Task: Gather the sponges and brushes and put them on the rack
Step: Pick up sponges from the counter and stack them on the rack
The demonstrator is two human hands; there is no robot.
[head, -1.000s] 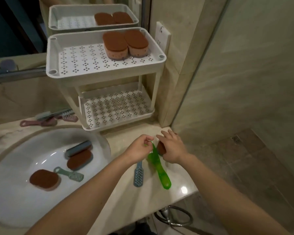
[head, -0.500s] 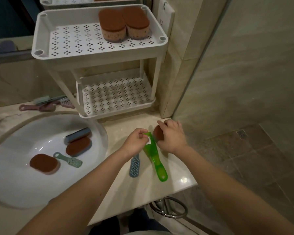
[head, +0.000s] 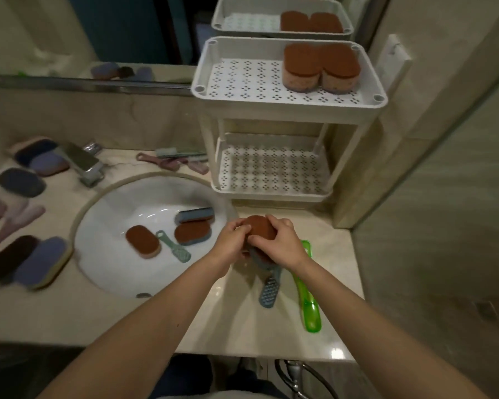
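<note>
I record left hand (head: 230, 241) and right hand (head: 283, 246) both gripping the brown sponge (head: 260, 229), apparently steadying it for the rack (head: 285, 102).

A single head-worn camera looks forward and down (wide-angle, close) on the counter (head: 113, 318), sink (head: 110, 243) left, rack (head: 285, 107) ahead.

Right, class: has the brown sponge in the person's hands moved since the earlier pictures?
Yes. The brown sponge was right of the green brush; now it is left of it, nearer the sink, gripped by the left hand and right hand.
</note>
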